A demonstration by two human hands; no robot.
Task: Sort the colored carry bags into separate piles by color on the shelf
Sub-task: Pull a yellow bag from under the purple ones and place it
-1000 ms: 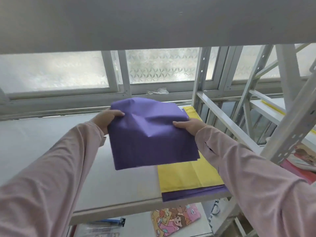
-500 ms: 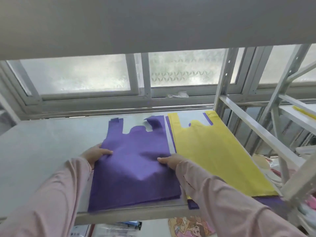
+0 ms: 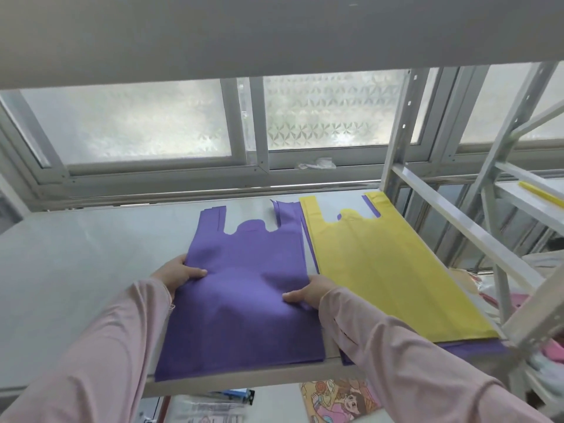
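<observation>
Purple bag (image 3: 244,300) lies flat on the shelf (image 3: 76,254), just left of the yellow bag (image 3: 381,270). My left hand (image 3: 180,274) and right hand (image 3: 305,293) each pinch a side edge, thumb on top. Risk: a careless release could drag it over the yellow bag (mixing colours).

a: what does the shelf (image 3: 91,270) carry?
b: it's a pale grey board. a purple bag (image 3: 244,315) lies flat near the middle, handles toward the window, bottom edge reaching the front lip.
a: and right of it?
b: just beside it lies a yellow bag (image 3: 381,270), flat, handles the same way. it rests on more purple bags (image 3: 473,351), whose edges show along its left side and front end.
</observation>
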